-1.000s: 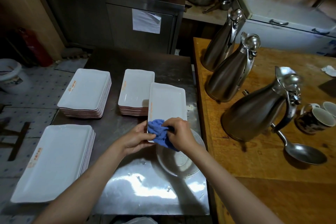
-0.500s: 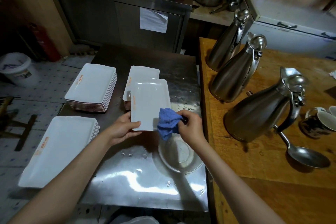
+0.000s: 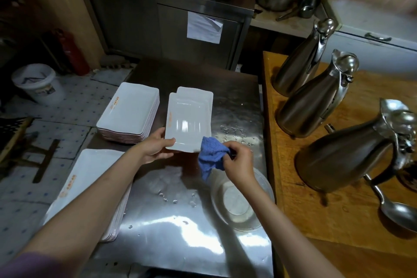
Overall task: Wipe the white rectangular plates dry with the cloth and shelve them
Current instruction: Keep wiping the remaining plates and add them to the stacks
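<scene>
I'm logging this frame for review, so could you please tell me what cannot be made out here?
- Head view: the orange print on the held plate and on the near stack is too small to read.
- The middle stack is mostly hidden by the held plate.
- The cloth covers the plate's near right corner.
- The left hand hides the fingers beneath the plate.

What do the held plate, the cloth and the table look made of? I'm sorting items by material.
Plate: glossy white, likely ceramic or melamine; it reflects light in streaks. Cloth: soft blue terry-like fabric, bunched and limp. Table: bare steel, brushed, with bright glare.
</scene>
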